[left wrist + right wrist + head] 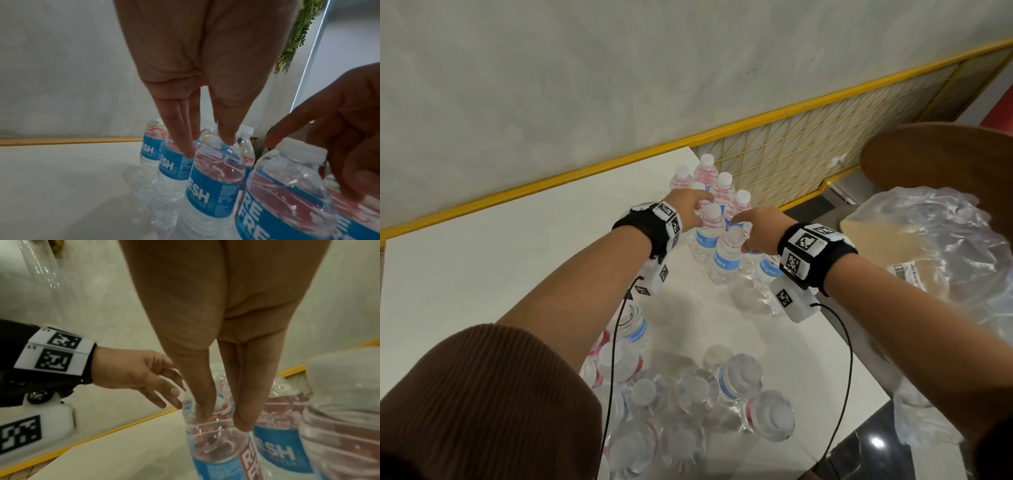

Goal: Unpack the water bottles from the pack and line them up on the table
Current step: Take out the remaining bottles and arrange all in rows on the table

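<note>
Our left hand (693, 209) and right hand (758, 234) reach with straight, loose fingers, holding nothing, over the standing bottles (722, 219) at the bench's (482, 267) one o'clock; a careless nudge could topple the tight cluster.

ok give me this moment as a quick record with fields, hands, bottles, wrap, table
left hand: fingers extended at the top of a lined-up bottle, grip not clear
right hand: fingertips at the neck of the nearest lined-up bottle
lined-up bottles: upright near the far table corner
remaining bottles: clustered at the near edge
plastic wrap: crumpled, right of the table
table: white
</note>
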A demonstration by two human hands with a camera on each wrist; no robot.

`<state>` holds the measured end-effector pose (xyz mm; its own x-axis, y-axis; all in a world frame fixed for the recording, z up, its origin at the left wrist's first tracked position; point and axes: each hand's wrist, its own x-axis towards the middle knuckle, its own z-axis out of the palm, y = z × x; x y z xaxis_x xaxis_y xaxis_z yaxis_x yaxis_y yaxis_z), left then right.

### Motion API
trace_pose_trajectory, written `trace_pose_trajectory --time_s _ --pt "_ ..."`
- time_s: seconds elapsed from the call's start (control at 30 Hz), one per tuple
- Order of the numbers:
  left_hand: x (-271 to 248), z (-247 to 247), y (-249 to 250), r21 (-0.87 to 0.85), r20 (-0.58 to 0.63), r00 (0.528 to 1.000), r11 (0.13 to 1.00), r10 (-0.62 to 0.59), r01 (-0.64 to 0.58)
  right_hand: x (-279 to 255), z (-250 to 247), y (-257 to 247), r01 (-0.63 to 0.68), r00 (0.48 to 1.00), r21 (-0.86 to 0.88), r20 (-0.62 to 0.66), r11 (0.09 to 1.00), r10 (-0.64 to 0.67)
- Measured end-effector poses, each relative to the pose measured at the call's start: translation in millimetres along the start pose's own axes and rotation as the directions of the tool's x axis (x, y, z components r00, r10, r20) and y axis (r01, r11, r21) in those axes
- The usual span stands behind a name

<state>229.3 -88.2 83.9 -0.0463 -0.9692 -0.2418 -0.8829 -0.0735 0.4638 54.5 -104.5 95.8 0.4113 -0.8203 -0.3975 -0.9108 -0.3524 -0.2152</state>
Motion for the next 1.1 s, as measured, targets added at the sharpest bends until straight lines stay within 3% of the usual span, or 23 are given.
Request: trace_pose_trajectory --time_s 0.1,0.87,1.0,1.1 --pt "3 3 5 -0.030 0.009 1.000 1.000 0.002 -0.001 3 6 -5 0.010 1.000 0.055 0.009 0.998 -0.010" --pt "5 2 15 0.100 0.028 1.000 0.995 -0.005 0.002 13 10 -4 0.062 0.998 -0.114 0.003 0.992 -0.062" --pt "-4 10 16 0.149 0.052 0.997 0.988 -0.054 0.045 -11 12 -1 0.042 0.999 -0.074 -0.029 0.996 -0.044" --pt "-22 20 21 0.235 0.034 0.999 0.972 -0.034 0.025 -46 12 0 0.097 0.995 -0.159 0.027 0.983 -0.093"
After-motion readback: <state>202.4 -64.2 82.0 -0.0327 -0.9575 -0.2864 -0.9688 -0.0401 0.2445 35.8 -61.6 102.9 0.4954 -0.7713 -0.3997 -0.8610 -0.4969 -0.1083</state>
